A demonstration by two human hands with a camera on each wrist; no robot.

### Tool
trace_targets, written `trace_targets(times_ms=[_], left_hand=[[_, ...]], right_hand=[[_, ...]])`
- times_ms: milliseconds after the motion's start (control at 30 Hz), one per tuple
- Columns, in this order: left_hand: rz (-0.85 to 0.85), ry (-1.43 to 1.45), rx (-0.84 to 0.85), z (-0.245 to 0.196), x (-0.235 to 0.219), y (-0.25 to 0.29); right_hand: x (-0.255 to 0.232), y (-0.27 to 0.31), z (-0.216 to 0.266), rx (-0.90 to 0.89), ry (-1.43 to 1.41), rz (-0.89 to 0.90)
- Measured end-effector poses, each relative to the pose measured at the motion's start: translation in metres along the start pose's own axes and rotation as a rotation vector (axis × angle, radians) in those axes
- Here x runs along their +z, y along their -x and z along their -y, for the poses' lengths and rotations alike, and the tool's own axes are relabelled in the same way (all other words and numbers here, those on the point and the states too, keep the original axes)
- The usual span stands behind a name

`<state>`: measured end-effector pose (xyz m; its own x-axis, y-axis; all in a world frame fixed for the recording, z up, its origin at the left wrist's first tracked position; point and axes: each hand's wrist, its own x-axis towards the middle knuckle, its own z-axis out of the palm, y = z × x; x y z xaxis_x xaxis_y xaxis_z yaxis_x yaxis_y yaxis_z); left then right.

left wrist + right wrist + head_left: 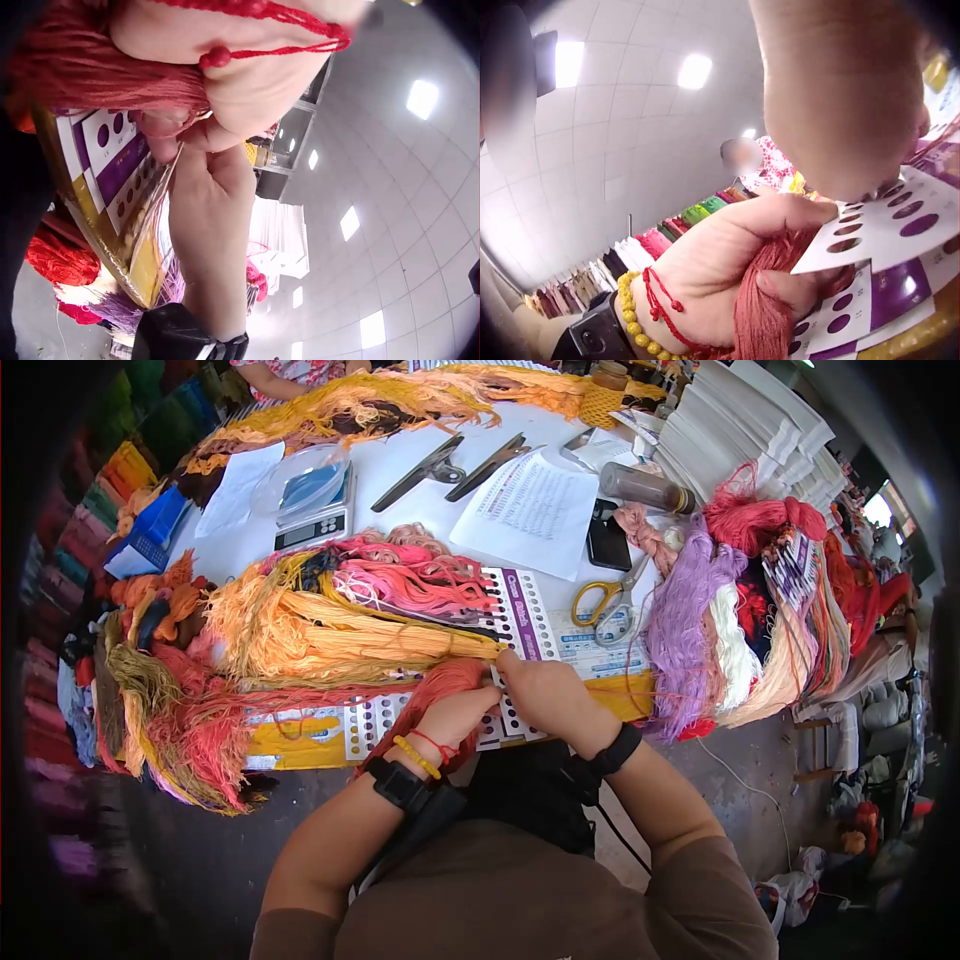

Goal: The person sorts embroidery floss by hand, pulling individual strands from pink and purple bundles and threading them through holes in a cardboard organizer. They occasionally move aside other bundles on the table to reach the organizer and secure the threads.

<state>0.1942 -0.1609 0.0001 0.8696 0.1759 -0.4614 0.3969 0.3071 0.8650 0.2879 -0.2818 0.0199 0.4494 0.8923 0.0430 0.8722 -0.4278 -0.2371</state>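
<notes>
My left hand [452, 715] grips a dusty-red hank of thread [761, 315]; the strands hang across its palm. Its thumb and a finger lie along a white-and-purple punched card [885, 225] with rows of holes. Curled at the card's end, my right hand [555, 695] pinches it by the holes; its fingertips are mostly hidden in the right wrist view. Both hands meet there, as the left wrist view also shows. Just beyond them lies a bundle of pale orange thread [350, 635], with a pink bundle [420, 580] behind it.
Scissors [610, 605] lie right of the hands, near a black phone [608, 538] and purple thread [690, 620]. Farther back are a printed sheet [530, 510], large clips [425, 472] and a scale [315, 525]. Across the table sits another person [285, 378].
</notes>
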Motion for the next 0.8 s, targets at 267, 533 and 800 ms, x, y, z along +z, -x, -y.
trace_targets(times_ms=[267,533,800], left_hand=[[-0.006,-0.122,0.018,0.012,-0.009,-0.014],[-0.067,-0.193,-0.075,0.011,-0.006,-0.017],[-0.099,-0.112,0.1,0.011,-0.016,-0.009]], right_hand=[[0.003,-0.001,0.007,0.021,0.043,-0.025],[0.014,-0.006,-0.005,0.176,-0.535,-0.114],[0.019,0.008,0.001,0.362,-0.499,-0.129]])
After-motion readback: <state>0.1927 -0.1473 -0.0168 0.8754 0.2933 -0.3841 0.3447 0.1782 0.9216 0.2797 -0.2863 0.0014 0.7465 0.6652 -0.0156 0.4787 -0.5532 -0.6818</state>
